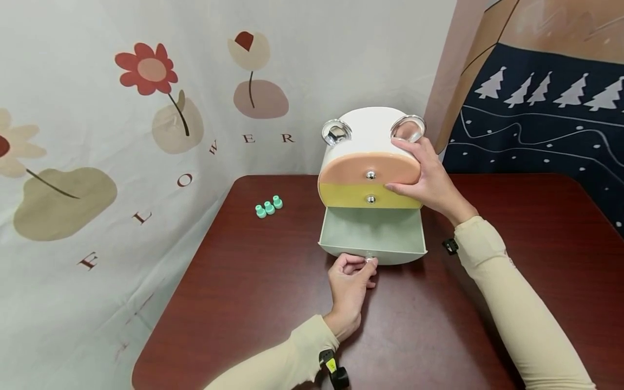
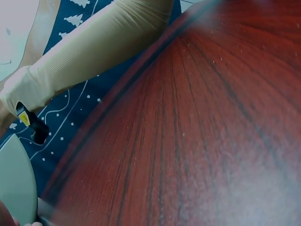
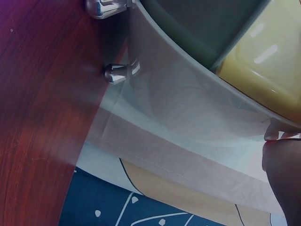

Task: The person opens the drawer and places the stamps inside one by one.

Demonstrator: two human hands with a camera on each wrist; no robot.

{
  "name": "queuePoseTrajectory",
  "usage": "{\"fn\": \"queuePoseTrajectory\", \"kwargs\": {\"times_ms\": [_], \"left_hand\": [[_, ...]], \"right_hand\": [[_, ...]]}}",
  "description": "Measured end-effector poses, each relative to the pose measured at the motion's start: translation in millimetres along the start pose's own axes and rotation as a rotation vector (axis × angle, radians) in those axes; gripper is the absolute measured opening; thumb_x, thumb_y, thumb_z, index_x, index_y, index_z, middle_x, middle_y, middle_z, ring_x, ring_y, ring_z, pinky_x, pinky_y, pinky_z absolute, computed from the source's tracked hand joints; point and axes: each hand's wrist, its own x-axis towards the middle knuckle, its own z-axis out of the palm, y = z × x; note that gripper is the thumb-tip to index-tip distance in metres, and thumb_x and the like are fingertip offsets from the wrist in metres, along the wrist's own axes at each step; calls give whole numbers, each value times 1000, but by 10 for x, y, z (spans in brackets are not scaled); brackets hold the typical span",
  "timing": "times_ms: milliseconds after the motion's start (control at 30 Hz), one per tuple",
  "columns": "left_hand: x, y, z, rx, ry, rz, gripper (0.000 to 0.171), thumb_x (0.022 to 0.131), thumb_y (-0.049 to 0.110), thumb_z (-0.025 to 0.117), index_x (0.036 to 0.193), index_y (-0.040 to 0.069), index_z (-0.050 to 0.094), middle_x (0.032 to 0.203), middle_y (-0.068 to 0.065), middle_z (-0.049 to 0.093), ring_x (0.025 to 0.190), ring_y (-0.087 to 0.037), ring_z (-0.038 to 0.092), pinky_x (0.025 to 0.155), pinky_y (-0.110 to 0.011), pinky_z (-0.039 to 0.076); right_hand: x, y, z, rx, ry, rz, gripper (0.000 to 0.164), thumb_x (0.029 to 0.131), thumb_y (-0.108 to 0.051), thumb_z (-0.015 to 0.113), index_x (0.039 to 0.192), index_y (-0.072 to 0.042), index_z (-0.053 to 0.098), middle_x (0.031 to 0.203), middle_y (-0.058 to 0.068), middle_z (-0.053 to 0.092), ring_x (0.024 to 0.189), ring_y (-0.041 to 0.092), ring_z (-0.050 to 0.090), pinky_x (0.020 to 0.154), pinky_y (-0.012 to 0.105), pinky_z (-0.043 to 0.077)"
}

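A small rounded drawer cabinet [image 1: 372, 127] with a white shell and two chrome ears stands on the table. Its orange drawer [image 1: 341, 169] and yellow drawer [image 1: 341, 195] are closed, each with a chrome knob. The pale green bottom drawer [image 1: 400, 258] is pulled out and shows a bare inside. My left hand [image 1: 348, 290] pinches that drawer's knob at the front. My right hand [image 1: 435, 181] grips the cabinet's right side, thumb across the yellow front and fingers near the ear. In the right wrist view, chrome feet [image 3: 117, 73] show under the white shell.
Several mint-green small pegs [image 1: 269, 207] stand in a row to the left on the dark red wooden table [image 1: 244, 303]. Behind the cabinet hangs a pale cloth [image 1: 312, 65] printed with flowers. A navy cloth [image 1: 531, 130] with white trees hangs at the right.
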Motion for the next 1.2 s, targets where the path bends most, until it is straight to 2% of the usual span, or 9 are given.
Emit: {"fn": "queuePoseTrajectory", "kwargs": {"times_ms": [233, 333, 433, 500, 600, 767, 900, 1067, 1200], "left_hand": [[-10, 28, -12, 101, 51, 106, 28, 87, 6, 88, 94, -3, 62, 81, -1, 62, 68, -10, 55, 62, -20, 46], [11, 23, -68, 146, 63, 155, 22, 91, 10, 80, 91, 3, 59, 82, 0, 58, 71, -12, 52, 65, -24, 44], [90, -48, -194, 195, 112, 197, 14, 92, 8, 69, 90, 14, 57, 85, 2, 54, 77, -13, 49, 69, -26, 43], [140, -61, -279, 210, 158, 206, 16, 90, 7, 64, 91, 19, 54, 87, 3, 52, 81, -12, 48, 72, -27, 42], [182, 37, -363, 174, 194, 217, 16, 89, 5, 58, 96, 18, 50, 88, 1, 48, 79, -13, 46, 72, -27, 40], [232, 298, -444, 39, 191, 258, 12, 95, -1, 48, 105, 5, 45, 88, -3, 46, 70, -14, 43, 62, -23, 36], [387, 421, -568, -11, 222, 281, 10, 101, -3, 44, 106, 5, 46, 94, -4, 47, 75, -16, 45, 60, -21, 38], [666, 529, -759, 20, 250, 352, 8, 101, 2, 49, 109, 5, 51, 100, -6, 49, 83, -19, 51, 62, -22, 43], [845, 556, -902, 48, 246, 408, 13, 99, -1, 47, 111, 1, 52, 102, -8, 51, 87, -21, 54, 64, -23, 45]], "right_hand": [[-3, -5, 1, -1, 0, 14, 97, 75, -4, 99, 160, -21, 55, 134, 16, 52, 111, 21, 46, 86, 41, 40], [-6, 8, -7, 7, 7, 19, 97, 75, -3, 99, 160, -21, 55, 136, 16, 52, 112, 20, 47, 87, 39, 40], [-14, 4, -2, 16, 7, 22, 97, 75, -4, 100, 160, -21, 56, 137, 15, 52, 112, 21, 47, 87, 38, 40], [-18, 1, 6, 22, 5, 22, 96, 75, -5, 100, 159, -20, 57, 138, 15, 52, 113, 22, 48, 88, 39, 40], [-17, -4, 12, 25, 3, 19, 96, 74, -5, 101, 158, -19, 57, 139, 16, 52, 114, 23, 48, 88, 41, 40], [-2, 5, 17, 24, 7, 15, 96, 74, -4, 100, 158, -18, 57, 141, 16, 51, 114, 24, 48, 88, 44, 41], [0, 15, 29, 19, 6, 18, 95, 75, -4, 100, 158, -18, 57, 140, 17, 52, 114, 23, 48, 88, 43, 41], [2, 10, 28, 24, 6, 27, 95, 75, -4, 100, 159, -19, 57, 140, 15, 51, 114, 22, 48, 89, 41, 41], [-1, -4, 18, 28, 6, 30, 96, 75, -5, 100, 158, -19, 57, 141, 15, 51, 115, 22, 48, 89, 40, 41]]}}
